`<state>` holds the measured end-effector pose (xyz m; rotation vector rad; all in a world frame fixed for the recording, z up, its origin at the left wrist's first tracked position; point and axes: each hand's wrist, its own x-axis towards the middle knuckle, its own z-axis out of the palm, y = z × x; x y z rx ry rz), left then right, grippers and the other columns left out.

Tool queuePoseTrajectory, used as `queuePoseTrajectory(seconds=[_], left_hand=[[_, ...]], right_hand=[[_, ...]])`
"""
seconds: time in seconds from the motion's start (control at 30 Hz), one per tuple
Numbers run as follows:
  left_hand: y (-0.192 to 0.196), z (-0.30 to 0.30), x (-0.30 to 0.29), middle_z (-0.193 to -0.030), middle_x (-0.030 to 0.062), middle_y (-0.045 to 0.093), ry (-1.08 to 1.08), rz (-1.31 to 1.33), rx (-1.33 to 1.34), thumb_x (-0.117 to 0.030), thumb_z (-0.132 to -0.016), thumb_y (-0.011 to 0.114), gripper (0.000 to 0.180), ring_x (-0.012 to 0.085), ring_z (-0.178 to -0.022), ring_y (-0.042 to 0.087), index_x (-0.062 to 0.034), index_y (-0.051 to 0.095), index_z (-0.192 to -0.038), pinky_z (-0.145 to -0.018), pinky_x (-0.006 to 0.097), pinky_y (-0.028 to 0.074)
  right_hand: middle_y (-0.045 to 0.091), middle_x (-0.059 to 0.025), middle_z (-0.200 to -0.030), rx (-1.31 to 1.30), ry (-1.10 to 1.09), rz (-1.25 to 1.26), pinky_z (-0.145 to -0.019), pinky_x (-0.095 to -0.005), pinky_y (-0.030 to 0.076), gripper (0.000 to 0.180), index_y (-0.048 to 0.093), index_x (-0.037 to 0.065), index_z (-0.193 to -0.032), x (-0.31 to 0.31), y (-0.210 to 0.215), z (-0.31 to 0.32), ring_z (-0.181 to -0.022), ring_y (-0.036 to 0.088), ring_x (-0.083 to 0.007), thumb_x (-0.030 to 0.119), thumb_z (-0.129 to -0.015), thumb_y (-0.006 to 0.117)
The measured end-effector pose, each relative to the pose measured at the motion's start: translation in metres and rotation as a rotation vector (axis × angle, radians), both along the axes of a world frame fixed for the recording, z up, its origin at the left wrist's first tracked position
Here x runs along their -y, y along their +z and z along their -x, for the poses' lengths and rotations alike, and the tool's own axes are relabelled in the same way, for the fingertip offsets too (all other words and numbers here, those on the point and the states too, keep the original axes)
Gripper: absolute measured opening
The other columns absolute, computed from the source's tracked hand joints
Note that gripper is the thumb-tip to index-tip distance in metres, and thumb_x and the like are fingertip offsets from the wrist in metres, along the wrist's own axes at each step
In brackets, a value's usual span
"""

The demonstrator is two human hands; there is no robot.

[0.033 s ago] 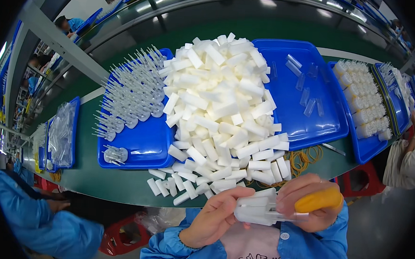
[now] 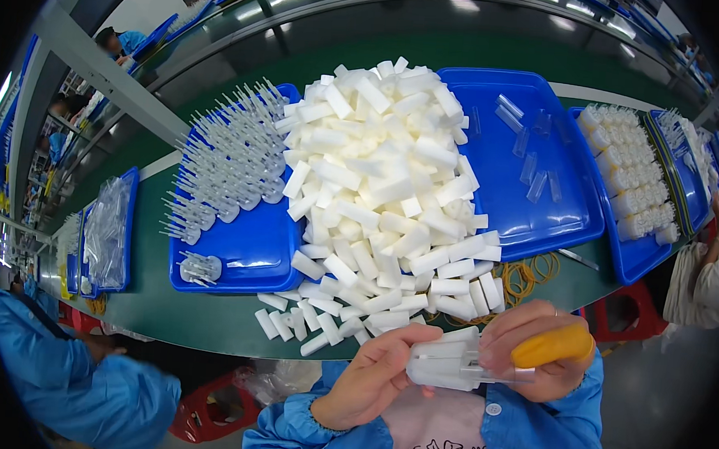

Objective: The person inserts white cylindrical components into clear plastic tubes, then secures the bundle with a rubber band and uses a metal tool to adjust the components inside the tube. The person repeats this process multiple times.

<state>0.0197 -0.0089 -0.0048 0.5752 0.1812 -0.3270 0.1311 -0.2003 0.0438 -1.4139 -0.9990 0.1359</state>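
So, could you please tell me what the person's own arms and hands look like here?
Both forearms wear loose bright blue sleeves with gathered cuffs. The left hand is bare; the right hand is bare apart from a yellow-orange finger cover.

I sit at a long green tabletop [image 2: 205, 322] that runs on past a grey metal post [image 2: 105, 69]. Red stools [image 2: 216, 413] stand on the grey floor [image 2: 661, 408], and strip lights glare off the far edge.
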Motion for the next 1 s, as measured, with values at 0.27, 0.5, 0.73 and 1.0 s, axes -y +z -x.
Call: queuePoseTrajectory(seconds=[0.27,0.5,0.73,1.0], left_hand=[[-0.004,-0.004,-0.001,-0.117,0.0105,0.048,-0.028,-0.064,0.095,-0.031,-0.096,0.044,0.044,0.0163,-0.097,0.054,0.0008,0.047,-0.126,-0.077,0.031,0.049],[0.000,-0.005,-0.005,-0.116,0.0085,0.042,-0.053,-0.269,0.249,-0.031,-0.096,0.045,0.041,0.0156,-0.102,0.049,0.0017,0.054,-0.120,-0.078,0.030,0.047],[-0.007,-0.008,-0.010,-0.119,0.0079,0.038,-0.181,-0.042,0.170,-0.032,-0.096,0.044,0.041,0.0151,-0.100,0.049,0.0026,0.054,-0.117,-0.075,0.030,0.046],[0.000,-0.009,-0.007,-0.119,0.0082,0.038,-0.104,-0.055,0.137,-0.028,-0.096,0.046,0.038,0.0153,-0.094,0.050,0.0032,0.054,-0.116,-0.074,0.030,0.046]], right_hand=[[0.067,-0.0107,-0.095,0.157,-0.052,-0.031,-0.072,-0.0328,0.053,0.022,0.065,0.000,-0.090,-0.004,-0.003,-0.003,-0.086,0.063,-0.0278,-0.007,-0.070,0.064],[0.067,-0.0127,-0.094,0.016,0.083,-0.072,-0.070,-0.0340,0.054,0.021,0.064,-0.001,-0.088,-0.003,0.000,-0.013,-0.083,0.064,-0.0279,-0.007,-0.069,0.067],[0.067,-0.0114,-0.094,0.028,0.221,-0.061,-0.070,-0.0328,0.055,0.020,0.065,-0.001,-0.088,-0.001,-0.002,-0.022,-0.084,0.064,-0.0277,-0.008,-0.069,0.066],[0.064,-0.0160,-0.097,0.083,0.067,-0.020,-0.069,-0.0338,0.052,0.018,0.066,-0.001,-0.091,-0.003,-0.006,-0.010,-0.084,0.063,-0.0292,0.001,-0.073,0.068]])
